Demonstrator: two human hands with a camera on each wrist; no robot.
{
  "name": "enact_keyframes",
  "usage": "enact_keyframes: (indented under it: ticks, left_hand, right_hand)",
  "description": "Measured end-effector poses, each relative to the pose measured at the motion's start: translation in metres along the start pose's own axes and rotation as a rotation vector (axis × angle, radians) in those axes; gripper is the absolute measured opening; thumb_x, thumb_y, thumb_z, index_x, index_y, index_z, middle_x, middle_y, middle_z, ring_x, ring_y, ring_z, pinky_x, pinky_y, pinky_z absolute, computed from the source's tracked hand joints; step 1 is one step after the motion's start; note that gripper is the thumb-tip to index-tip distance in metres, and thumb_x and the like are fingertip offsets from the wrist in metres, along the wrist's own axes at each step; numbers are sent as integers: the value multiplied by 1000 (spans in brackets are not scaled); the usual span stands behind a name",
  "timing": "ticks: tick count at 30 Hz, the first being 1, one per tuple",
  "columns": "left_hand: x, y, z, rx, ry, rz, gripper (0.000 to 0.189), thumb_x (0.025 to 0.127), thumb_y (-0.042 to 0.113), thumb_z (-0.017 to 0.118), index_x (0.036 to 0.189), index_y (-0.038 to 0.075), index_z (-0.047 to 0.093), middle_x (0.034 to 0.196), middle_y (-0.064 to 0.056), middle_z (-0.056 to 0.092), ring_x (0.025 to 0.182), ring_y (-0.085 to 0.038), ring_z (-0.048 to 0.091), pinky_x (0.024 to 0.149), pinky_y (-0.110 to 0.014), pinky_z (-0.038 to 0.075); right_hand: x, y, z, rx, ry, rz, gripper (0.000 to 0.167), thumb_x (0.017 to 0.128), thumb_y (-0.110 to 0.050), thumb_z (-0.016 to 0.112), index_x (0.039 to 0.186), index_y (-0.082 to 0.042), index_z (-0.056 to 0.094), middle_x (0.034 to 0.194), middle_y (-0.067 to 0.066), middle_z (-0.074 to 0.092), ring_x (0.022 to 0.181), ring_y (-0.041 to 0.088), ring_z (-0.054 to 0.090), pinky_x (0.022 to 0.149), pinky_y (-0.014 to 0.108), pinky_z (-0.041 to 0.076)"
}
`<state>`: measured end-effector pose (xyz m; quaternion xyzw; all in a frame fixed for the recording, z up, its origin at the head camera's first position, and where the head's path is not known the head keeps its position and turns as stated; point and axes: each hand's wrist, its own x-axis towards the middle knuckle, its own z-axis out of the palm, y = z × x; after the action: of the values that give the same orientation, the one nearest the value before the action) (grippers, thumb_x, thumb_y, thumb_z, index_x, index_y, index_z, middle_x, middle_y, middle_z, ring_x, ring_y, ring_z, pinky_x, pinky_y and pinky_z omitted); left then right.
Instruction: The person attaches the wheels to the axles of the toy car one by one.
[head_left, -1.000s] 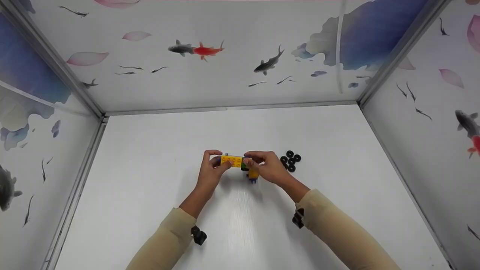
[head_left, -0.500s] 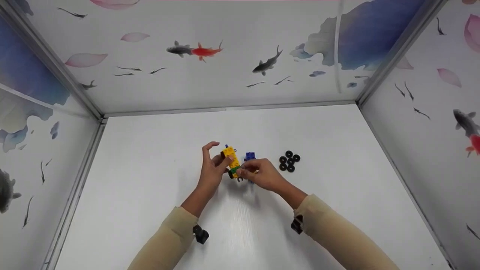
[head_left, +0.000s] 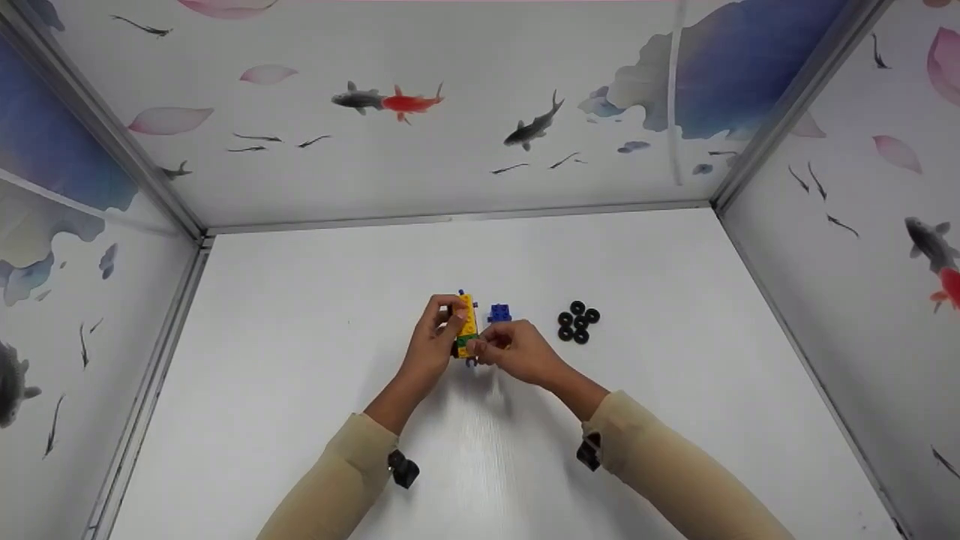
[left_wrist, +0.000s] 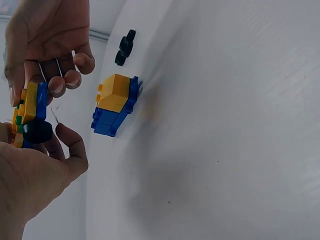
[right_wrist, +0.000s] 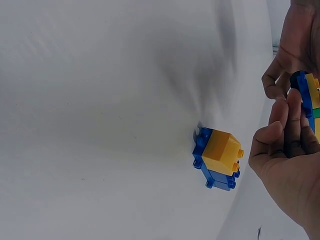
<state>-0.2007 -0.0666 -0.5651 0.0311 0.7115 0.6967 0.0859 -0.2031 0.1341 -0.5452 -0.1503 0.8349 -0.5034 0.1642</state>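
Observation:
My left hand (head_left: 433,345) grips a toy block car (head_left: 466,324) made of yellow and green bricks on a blue wheeled base. A black wheel (left_wrist: 37,132) is on its side in the left wrist view. At the car's near end, my right hand (head_left: 526,354) pinches it with thumb and fingers, and the fingers cover part of that end. A second block car (left_wrist: 112,102), blue with a yellow sloped brick, stands on the table just beyond the right hand. In the head view that hand hides most of it, leaving a blue brick (head_left: 499,312) showing.
Several loose black wheels (head_left: 577,322) lie in a cluster right of the hands. The white table (head_left: 300,315) is bordered by printed panels at the back (head_left: 450,172) and both sides.
The held car has turned from lying crosswise to pointing away from me. My left fingers have closed in over it. My right hand has shifted lower, uncovering the second car's blue brick.

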Motion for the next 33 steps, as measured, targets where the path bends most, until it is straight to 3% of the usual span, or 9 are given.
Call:
enact_keyframes:
  ticks: [8,17,23,28,33]
  left_hand:
    - [-2,0,-4,-11,-43,-44,33,115,44,59,145,30,55,147,-13,58,124,-28,66,95,-34,60]
    - [-3,0,-12,-11,-103,-79,41,111,48,64,150,35,59,159,-9,58,136,-30,64,103,-46,65]
    - [-3,1,-17,-37,-114,-75,51,107,41,74,155,34,56,153,-13,60,132,-31,69,101,-45,66]
    - [-3,-1,-21,-57,-118,-98,61,103,28,81,157,34,54,151,-15,59,125,-29,72,99,-41,67]
    - [-5,-4,-24,-93,-128,-109,71,100,13,83,160,32,52,153,-18,55,123,-30,73,98,-41,68]
  right_hand:
    - [0,-1,0,-7,0,7,27,106,-36,75,103,-10,82,94,3,81,82,13,69,70,29,55]
    - [0,4,-3,6,7,-20,28,105,-37,77,103,-10,81,94,4,80,80,13,67,70,28,57]
    - [0,5,-11,-13,-5,-36,35,108,-44,72,112,-11,83,101,6,81,85,15,69,71,28,58]
    - [-1,13,-23,-84,52,21,35,109,-44,71,124,-15,82,115,5,81,101,19,71,83,33,61]
    - [-4,27,-39,-131,146,30,29,109,-27,72,131,-8,78,123,8,77,115,28,72,101,48,62]
